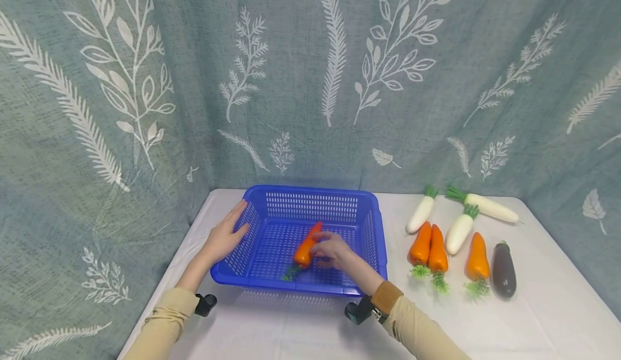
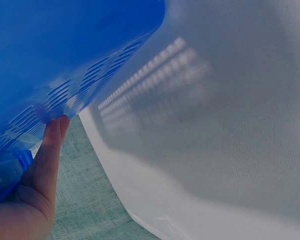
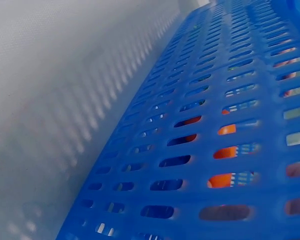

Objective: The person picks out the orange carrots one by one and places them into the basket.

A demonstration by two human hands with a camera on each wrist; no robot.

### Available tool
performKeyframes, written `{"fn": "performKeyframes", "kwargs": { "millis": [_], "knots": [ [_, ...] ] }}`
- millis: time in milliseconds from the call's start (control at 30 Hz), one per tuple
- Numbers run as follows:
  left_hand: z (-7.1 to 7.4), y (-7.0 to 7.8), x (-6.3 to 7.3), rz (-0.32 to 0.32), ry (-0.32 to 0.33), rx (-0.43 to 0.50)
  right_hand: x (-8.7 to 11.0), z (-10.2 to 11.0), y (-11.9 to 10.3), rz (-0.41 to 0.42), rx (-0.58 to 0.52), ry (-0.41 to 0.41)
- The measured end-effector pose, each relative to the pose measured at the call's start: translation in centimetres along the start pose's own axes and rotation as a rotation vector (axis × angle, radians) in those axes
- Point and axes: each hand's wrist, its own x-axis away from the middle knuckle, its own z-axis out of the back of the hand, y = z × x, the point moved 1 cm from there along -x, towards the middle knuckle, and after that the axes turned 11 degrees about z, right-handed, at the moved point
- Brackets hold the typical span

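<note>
An orange carrot (image 1: 306, 248) with a green leafy top lies on the floor of the blue slotted basket (image 1: 310, 192). Over its right side is my right hand (image 1: 335, 250), fingers loosely bent and touching or very near it. Through the slots in the right wrist view, parts of the carrot (image 3: 221, 180) show orange; the hand is mostly hidden there. My left hand (image 1: 224, 237) rests at the basket's left side, its fingers fairly straight. In the left wrist view, this hand's fingertips (image 2: 64, 121) touch the outer wall of the basket (image 2: 90, 30).
On the white table (image 1: 543, 306) to the right lie several more vegetables: carrots (image 1: 421, 246), white radishes (image 1: 490, 208) and a dark eggplant (image 1: 504, 270). A patterned green curtain (image 1: 301, 80) hangs behind and at the sides.
</note>
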Motion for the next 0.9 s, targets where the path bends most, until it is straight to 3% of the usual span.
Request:
{"fn": "performKeyframes", "kwargs": {
  "millis": [400, 900],
  "knots": [
    [-0.12, -0.18, -0.13, 0.004, 0.000, -0.002, 0.01, 0.30, -0.26, 0.019, -0.030, 0.061],
    [-0.06, -0.05, -0.14, 0.009, 0.007, -0.008, 0.00, 0.46, -0.73, 0.016, -0.095, 0.062]
  ]
}}
